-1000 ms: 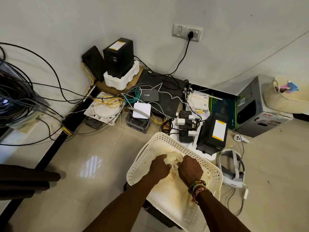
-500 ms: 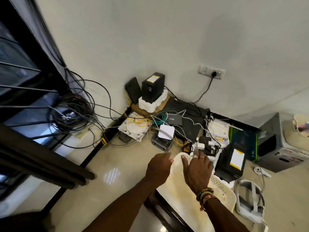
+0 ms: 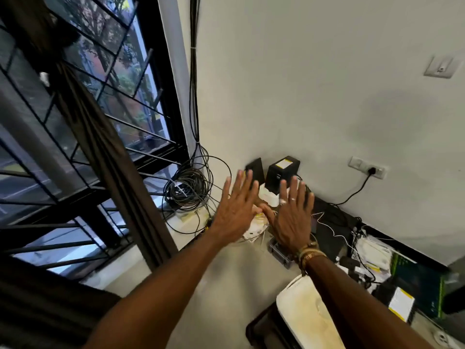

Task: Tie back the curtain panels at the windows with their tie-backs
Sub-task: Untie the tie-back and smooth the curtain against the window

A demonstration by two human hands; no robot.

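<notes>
The left hand [image 3: 235,210] and the ringed right hand [image 3: 292,217] are at centre frame, both spread flat with straight fingers and holding nothing. The dark brown, pleated fabric curtain panel [image 3: 108,167] hangs across the black-barred window [image 3: 130,79] at left. A black box [image 3: 283,173] bears a yellow label, unreadable.

Daylit room, wide-angle view with motion blur
Daylight enters through the window [image 3: 120,79] at left and falls softly on the white wall [image 3: 302,84], which carries a faint broad shadow at right. Straight lines bow toward the edges; the fingers [image 3: 241,183] and near corners look smeared.
</notes>
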